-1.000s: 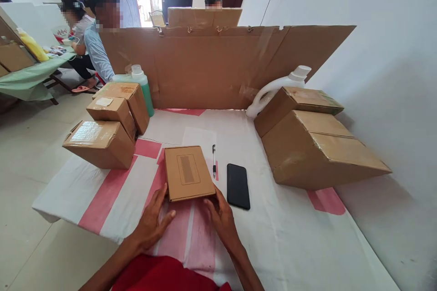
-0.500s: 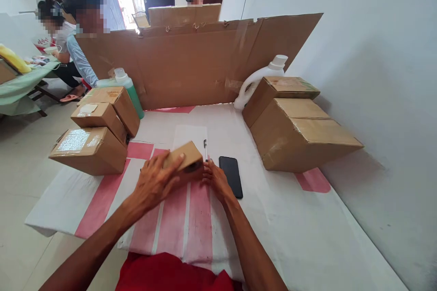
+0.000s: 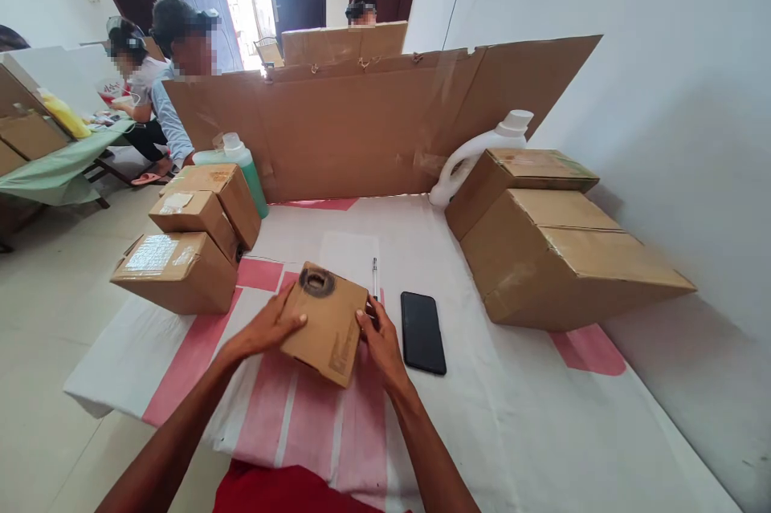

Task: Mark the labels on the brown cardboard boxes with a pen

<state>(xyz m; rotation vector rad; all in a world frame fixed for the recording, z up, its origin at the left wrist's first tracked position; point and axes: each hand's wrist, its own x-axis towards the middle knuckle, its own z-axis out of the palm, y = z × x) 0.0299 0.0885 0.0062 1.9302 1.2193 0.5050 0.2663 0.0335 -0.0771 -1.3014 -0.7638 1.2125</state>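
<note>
Between my two hands is a small brown cardboard box, its broad face turned up toward me. A round hole ringed in black shows near its far left corner, and dark print marks its near right part. My left hand grips the left side, thumb on the broad face. On the right edge, my right hand holds on with its thumb on top and fingers partly hidden behind. A pen lies just beyond my right hand. Right of that hand rests a black smartphone.
Cardboard boxes stand at the left, beside a bottle of green liquid. Larger boxes and a white jug stand at the right. A cardboard panel crosses the back. Other people sit beyond it.
The small box has turned so its broad face with the black-ringed hole now shows. My right hand has come onto its right edge. The view has shifted slightly left.
</note>
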